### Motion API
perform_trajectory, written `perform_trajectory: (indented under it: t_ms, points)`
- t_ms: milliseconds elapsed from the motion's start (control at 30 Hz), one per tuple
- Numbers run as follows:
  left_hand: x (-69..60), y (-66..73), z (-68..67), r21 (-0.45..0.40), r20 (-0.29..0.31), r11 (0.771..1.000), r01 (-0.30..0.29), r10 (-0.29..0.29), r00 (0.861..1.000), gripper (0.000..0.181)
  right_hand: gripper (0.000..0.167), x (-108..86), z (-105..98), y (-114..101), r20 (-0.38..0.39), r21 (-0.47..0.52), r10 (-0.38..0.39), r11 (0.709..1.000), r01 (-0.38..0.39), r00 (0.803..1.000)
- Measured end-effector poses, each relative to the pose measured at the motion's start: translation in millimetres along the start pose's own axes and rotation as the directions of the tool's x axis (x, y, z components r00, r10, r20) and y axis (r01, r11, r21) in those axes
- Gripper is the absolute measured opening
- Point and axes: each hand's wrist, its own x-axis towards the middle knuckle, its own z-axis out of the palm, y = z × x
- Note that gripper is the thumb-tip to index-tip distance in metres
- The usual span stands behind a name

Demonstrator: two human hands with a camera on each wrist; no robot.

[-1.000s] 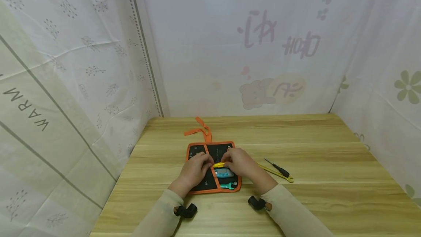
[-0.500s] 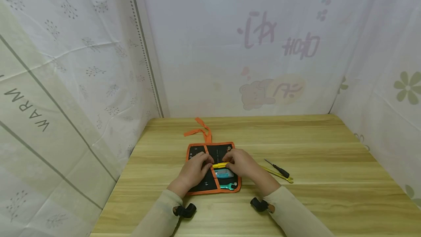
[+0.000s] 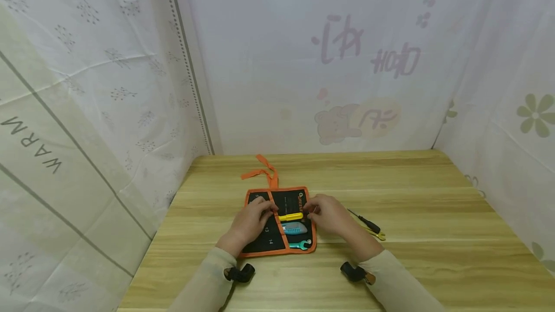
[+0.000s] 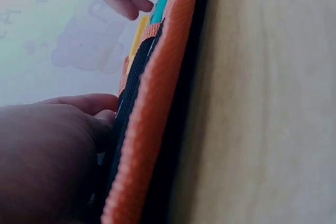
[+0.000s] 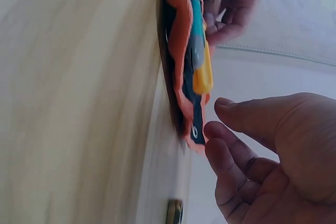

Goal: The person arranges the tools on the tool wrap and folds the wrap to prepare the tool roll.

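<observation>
A black tool pouch [image 3: 277, 249] with orange edging lies spread on the table. Pushed into its pockets are a yellow-handled tool [image 3: 291, 216], a teal and grey utility knife [image 3: 295, 228] and a green wrench [image 3: 300, 245]. My left hand [image 3: 250, 219] pinches the pocket's edge beside the yellow handle; in the left wrist view this hand [image 4: 58, 145] partly hides the contact. Off the pouch's right edge, my right hand [image 3: 329, 215] holds nothing. The right wrist view shows this hand [image 5: 262, 156] with thumb and fingertips apart, just beyond the yellow handle's end [image 5: 203, 80].
Right of the pouch lie a black-handled screwdriver [image 3: 369, 223] and a yellow wrench [image 3: 379, 235], partly hidden by my right arm. Orange ties [image 3: 266, 172] stretch from the pouch's far edge. Patterned curtains [image 3: 303, 85] surround the wooden table [image 3: 433, 235].
My right hand has let go of the yellow-handled tool and drawn back to the right. My left hand has shifted slightly up and left at the pocket edge.
</observation>
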Motion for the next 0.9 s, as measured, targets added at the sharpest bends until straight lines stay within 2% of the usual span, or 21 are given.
perform_trajectory:
  t_ms: [333,500,900]
  points:
    - [0.9,0.1,-2.4,0.02,0.022,1.0,0.015,-0.015,1.0,0.024,0.014,-15.6,-18,17,-0.064,-0.006,0.06,0.998,-0.06,0.996]
    - [1.6,0.6,-1.9,0.037,0.04,0.999,0.025,-0.026,0.999,0.026,0.015,-23.3,-28,32,-0.081,0.006,0.11,0.994,-0.11,0.991]
    - [3.1,1.6,-0.3,0.072,0.068,0.997,0.029,-0.034,0.997,0.025,0.02,-45.3,-54,62,-0.11,0.068,0.154,0.987,-0.147,0.982]
